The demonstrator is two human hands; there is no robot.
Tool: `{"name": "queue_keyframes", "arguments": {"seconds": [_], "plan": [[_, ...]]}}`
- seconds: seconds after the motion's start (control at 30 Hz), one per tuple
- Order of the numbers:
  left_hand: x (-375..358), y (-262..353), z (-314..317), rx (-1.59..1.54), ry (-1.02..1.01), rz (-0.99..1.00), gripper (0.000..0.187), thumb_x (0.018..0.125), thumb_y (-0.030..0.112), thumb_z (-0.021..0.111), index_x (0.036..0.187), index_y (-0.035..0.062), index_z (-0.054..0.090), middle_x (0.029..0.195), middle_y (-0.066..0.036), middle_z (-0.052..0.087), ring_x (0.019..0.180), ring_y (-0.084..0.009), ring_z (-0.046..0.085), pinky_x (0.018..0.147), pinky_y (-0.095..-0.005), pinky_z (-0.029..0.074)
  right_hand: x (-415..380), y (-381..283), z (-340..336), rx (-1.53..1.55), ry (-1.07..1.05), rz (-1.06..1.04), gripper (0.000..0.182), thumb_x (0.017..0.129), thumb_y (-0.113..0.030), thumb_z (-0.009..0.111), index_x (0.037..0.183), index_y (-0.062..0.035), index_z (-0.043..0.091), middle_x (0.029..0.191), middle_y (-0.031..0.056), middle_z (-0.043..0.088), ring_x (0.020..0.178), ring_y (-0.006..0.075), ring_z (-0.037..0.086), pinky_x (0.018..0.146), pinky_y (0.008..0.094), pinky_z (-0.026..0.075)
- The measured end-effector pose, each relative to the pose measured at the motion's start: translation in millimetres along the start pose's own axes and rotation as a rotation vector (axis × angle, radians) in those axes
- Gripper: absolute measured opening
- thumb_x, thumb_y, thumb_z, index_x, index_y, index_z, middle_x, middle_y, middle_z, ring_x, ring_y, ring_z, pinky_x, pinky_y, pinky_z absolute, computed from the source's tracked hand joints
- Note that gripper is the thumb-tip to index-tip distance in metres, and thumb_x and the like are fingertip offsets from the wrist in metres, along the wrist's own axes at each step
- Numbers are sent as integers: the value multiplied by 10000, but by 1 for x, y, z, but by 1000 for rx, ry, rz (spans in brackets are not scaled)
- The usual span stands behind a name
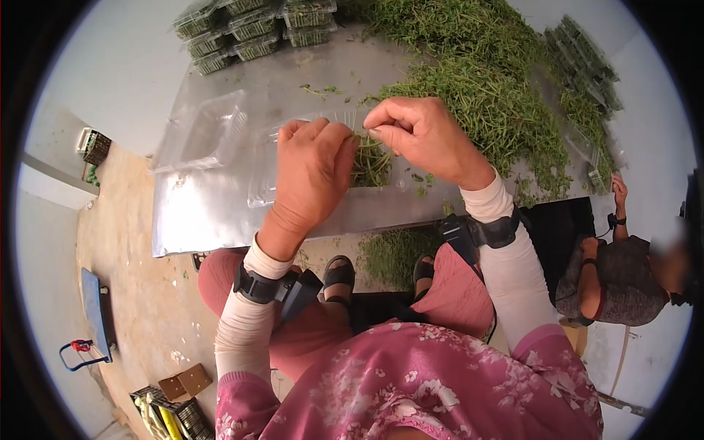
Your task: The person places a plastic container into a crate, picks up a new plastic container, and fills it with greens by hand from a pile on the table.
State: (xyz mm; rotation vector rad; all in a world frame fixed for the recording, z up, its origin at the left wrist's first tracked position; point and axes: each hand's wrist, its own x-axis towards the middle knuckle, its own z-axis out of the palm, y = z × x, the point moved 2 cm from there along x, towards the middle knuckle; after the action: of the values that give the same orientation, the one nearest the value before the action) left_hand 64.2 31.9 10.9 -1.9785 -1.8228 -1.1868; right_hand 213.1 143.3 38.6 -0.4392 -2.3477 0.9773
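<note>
My left hand [312,172] is closed, its fingertips bent down at the left part of an open clear plastic clamshell box [264,187]. Green leafy sprigs [372,165] lie in the box, right beside my left fingertips. My right hand [425,136] hovers over the box's right side, thumb and forefinger pinched together. Anything in either pinch is too small or too hidden to make out. Both hands come close together above the sprigs without touching each other.
A large heap of loose greens [477,95] covers the metal table's [198,213] right side. Filled boxes [257,33] are stacked at the back left, more boxes [583,62] at the right. An open clear box [213,132] lies left. Another person [616,279] sits at right.
</note>
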Motion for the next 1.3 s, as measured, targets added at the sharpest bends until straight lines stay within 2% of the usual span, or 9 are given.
{"name": "queue_keyframes", "arguments": {"seconds": [0.1, 0.3, 0.4, 0.5, 0.73, 0.83, 0.93, 1.03, 1.3], "plan": [[0, 3, -1, -70, -25, 15, 89, 820, 93, 695, 810, 76, 609, 719, -85, 589, 716, -310, 585, 814, -414, 421, 1, 4, 4, -210, 46, -217, 76, 873, -68, 633, 896, 1, 654, 804, 160, 673, 729, 322, 662, 642, 389, 519], [4, -1, -4, -163, -93, -41, 87, 851, 60, 679, 798, 30, 617, 699, -96, 580, 671, -284, 559, 749, -380, 432, 1, -2, 18, -290, 203, -208, 34, 867, 0, 607, 897, 7, 618, 792, 158, 658, 668, 297, 635, 621, 369, 506], [6, 2, -12, -268, -148, -103, 84, 853, 56, 675, 805, 16, 620, 706, -99, 593, 671, -288, 564, 724, -385, 442, 4, 3, 15, -301, 393, -200, 26, 896, -27, 619, 901, -5, 632, 723, 86, 647, 590, 205, 599, 560, 329, 476], [0, 6, -11, -230, -103, -114, 67, 849, 52, 686, 828, 10, 638, 720, -108, 609, 690, -289, 576, 724, -383, 450, 6, 22, -8, -115, 378, 96, 61, 933, -73, 635, 922, -18, 659, 691, -12, 611, 578, 81, 542, 528, 258, 436], [-8, 2, -7, -107, -119, -53, 90, 842, 94, 693, 909, 50, 651, 823, -114, 638, 839, -324, 631, 952, -468, 435, 3, 3, 0, -149, 52, 78, 161, 849, -128, 709, 970, -22, 703, 1079, 139, 677, 808, 217, 665, 739, 313, 523], [-13, 8, -11, 46, -247, -1, 158, 841, 126, 722, 976, 57, 677, 871, -97, 666, 890, -292, 644, 1014, -480, 394, -3, 21, -5, -346, -113, -35, 236, 816, -132, 737, 1036, -47, 712, 1315, 171, 568, 1037, 273, 631, 900, 361, 492], [-23, 15, -9, 119, -435, 34, 203, 845, 198, 729, 999, 75, 682, 916, -88, 671, 961, -285, 640, 1088, -537, 333, -13, 23, 1, -547, -209, 121, 256, 788, -179, 746, 1013, -58, 727, 1422, 181, 511, 1276, 375, 495, 1044, 438, 403], [-31, 19, -3, 154, -539, 34, 235, 846, 237, 729, 1018, 86, 679, 931, -70, 672, 1002, -273, 637, 1114, -559, 307, -15, 18, 7, -611, -171, 124, 158, 786, -174, 729, 901, -67, 747, 1432, 164, 502, 1291, 370, 447, 1038, 577, 353], [-32, 18, 5, 214, -532, 71, 104, 846, 143, 674, 929, 81, 659, 859, -52, 653, 969, -248, 640, 1122, -576, 300, -16, 23, 15, -703, -127, 58, 118, 823, -174, 701, 804, -62, 732, 1326, 168, 542, 1204, 357, 478, 972, 544, 379]]}}
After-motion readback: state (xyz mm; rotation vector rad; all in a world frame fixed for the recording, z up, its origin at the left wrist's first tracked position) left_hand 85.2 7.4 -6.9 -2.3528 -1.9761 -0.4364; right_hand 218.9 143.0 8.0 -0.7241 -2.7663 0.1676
